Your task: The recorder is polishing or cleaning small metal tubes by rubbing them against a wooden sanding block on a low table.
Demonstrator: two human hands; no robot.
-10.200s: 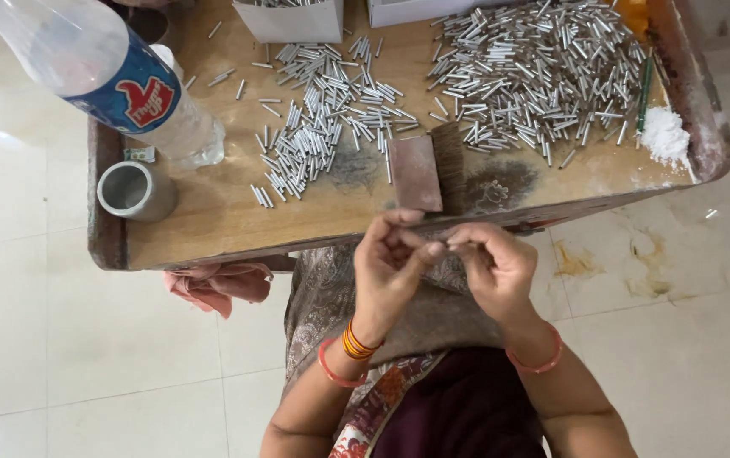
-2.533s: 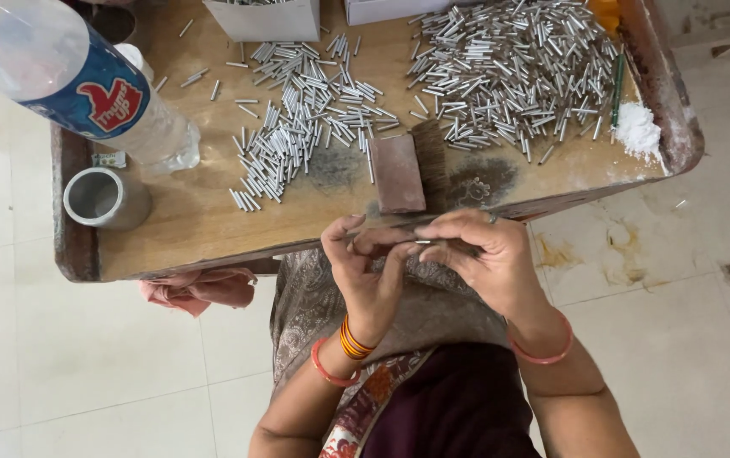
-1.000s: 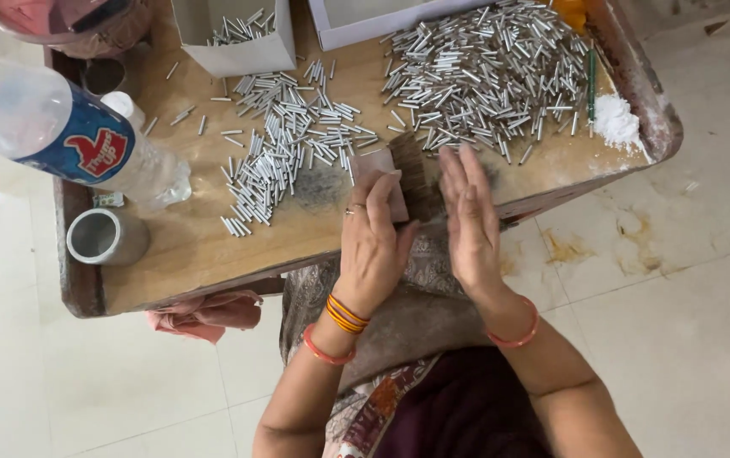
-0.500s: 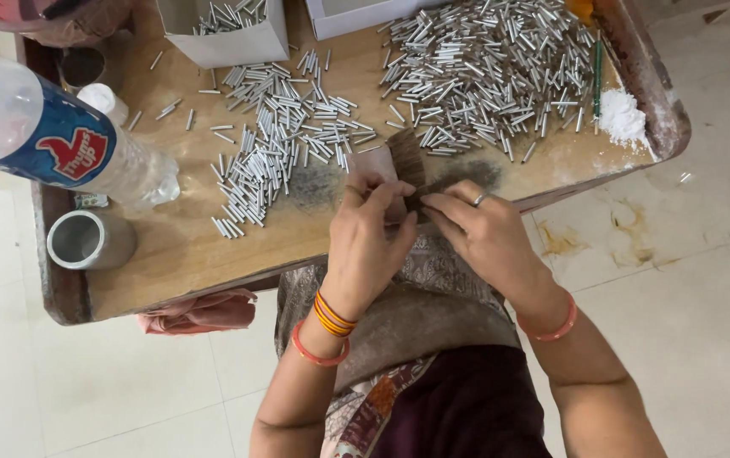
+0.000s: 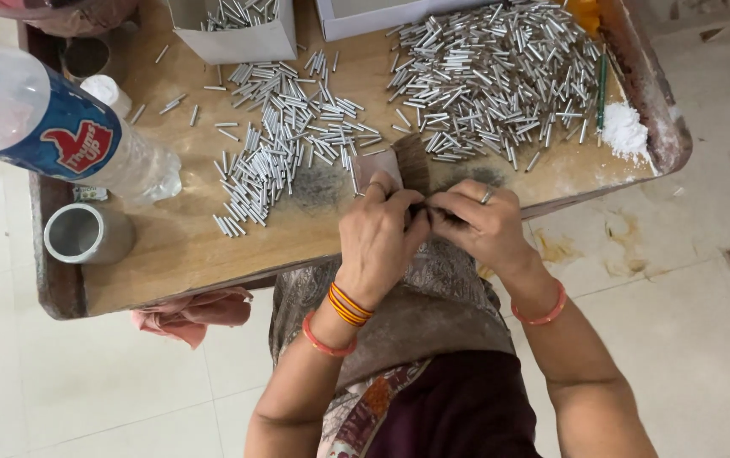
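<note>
Bottle (image 5: pixel 59 140) and metal cup (image 5: pixel 85 233) sit at your far left on the wooden table (image 5: pixel 178 263). Next comes the thinner spread of small silver tubes (image 5: pixel 284 148), with a few already in the open white box (image 5: pixel 233 30); beyond it lies the far bigger heap (image 5: pixel 492 80), so by my reckoning most of the lot is left. At the near edge, your left hand (image 5: pixel 377 242) and right hand (image 5: pixel 483 229) meet, fingertips pinched on something small and dark between them; what it is, I cannot tell. White powder (image 5: pixel 623 131) sits rightmost.
</note>
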